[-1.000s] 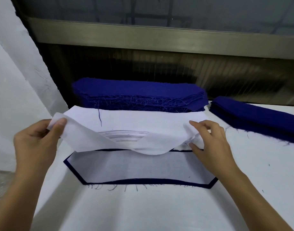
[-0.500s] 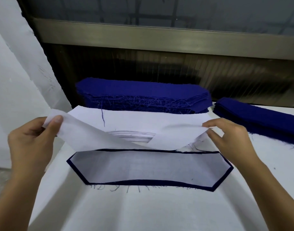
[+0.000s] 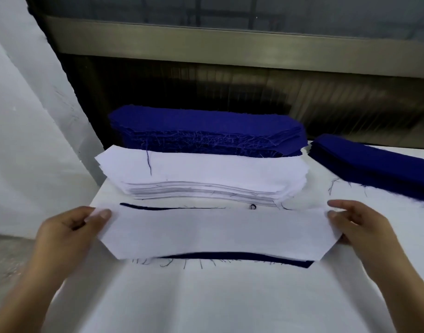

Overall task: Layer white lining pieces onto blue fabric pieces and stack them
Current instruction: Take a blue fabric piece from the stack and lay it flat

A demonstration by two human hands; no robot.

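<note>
A white lining piece (image 3: 215,233) is stretched flat between my hands, low over a blue fabric piece (image 3: 235,257) on the white table. Only thin blue strips of that piece show along the lining's near and far edges. My left hand (image 3: 69,230) pinches the lining's left end with thumb on top. My right hand (image 3: 357,227) pinches its right end. Just behind lies a stack of white lining pieces (image 3: 201,179), and behind that a tall stack of blue fabric pieces (image 3: 206,133).
A second, lower stack of blue pieces (image 3: 379,167) lies at the back right. The white table (image 3: 218,301) has its left edge near my left hand, with a white wall (image 3: 26,164) beyond. A dark panel and metal rail (image 3: 230,46) rise behind the stacks.
The lining piece was lifted off the white stack and drooped in the middle. Both hands have brought it toward me and down, pulled flat, over the blue piece.
</note>
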